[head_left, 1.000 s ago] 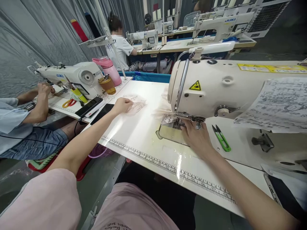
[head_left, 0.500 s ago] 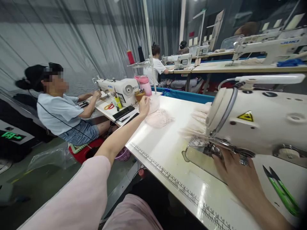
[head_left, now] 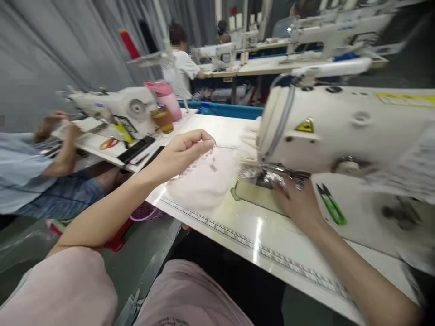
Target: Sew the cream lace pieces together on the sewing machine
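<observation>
My left hand (head_left: 188, 151) pinches the edge of a pale pink fabric piece (head_left: 207, 185) with lace-like trim. The piece hangs from the fingertips over the table's front part, left of the sewing machine (head_left: 326, 122). My right hand (head_left: 299, 201) reaches under the machine head, beside the presser foot and needle plate (head_left: 254, 194). Its fingertips are partly hidden there, so what they hold cannot be made out. More gathered pale fabric (head_left: 248, 151) lies at the left side of the machine head, by the presser foot.
Green thread snips (head_left: 332, 206) lie right of my right hand. A printed ruler (head_left: 234, 235) runs along the table's front edge. Leftward are a black phone (head_left: 137, 150), an amber cup (head_left: 163, 120), a pink bottle (head_left: 169, 100) and a co-worker (head_left: 44, 167) at another machine.
My left hand has come nearer and lifted the pink fabric piece off the tabletop toward the front edge. The view has turned right. My right hand stays by the presser foot.
</observation>
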{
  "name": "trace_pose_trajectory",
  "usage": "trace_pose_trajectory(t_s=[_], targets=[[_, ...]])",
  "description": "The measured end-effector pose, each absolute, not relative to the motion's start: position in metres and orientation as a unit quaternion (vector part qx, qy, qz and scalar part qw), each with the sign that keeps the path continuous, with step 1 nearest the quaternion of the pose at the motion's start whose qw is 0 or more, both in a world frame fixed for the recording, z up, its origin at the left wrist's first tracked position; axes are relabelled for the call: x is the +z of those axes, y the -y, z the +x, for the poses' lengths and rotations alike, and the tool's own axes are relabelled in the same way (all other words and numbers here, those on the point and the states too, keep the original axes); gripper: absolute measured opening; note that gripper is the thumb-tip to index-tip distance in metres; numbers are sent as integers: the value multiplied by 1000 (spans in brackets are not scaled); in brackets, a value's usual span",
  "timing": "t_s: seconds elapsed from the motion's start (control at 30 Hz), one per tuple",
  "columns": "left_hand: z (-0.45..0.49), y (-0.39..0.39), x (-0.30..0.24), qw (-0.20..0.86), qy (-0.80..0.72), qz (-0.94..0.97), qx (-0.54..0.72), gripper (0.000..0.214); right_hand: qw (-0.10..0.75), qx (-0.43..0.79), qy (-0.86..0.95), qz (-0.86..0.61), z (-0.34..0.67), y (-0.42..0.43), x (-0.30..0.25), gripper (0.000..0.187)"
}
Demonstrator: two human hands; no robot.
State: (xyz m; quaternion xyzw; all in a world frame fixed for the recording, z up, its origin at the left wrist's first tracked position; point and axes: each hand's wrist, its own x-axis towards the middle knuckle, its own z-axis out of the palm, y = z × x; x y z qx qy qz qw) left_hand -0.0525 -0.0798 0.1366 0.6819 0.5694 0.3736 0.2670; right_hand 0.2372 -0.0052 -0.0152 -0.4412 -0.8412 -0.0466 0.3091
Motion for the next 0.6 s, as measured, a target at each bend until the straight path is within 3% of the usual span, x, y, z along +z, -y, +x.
trace_pose_trajectory(t_s=[0.1,0.2,0.43,0.6], targets=[[-22,66,100,320,-539,726,281,31,281,-44,843,-457,237,3,-13,34],[-2,44,64,202,-544,797,169,27,235,-51,844,-480,242,3,-12,33],[31,62,29,-64,-437,890,111,36,250,-62,857,-447,246,12,-6,33],[37,67,8,-82,-381,918,80,55,248,-97,892,-366,238,19,-8,37]])
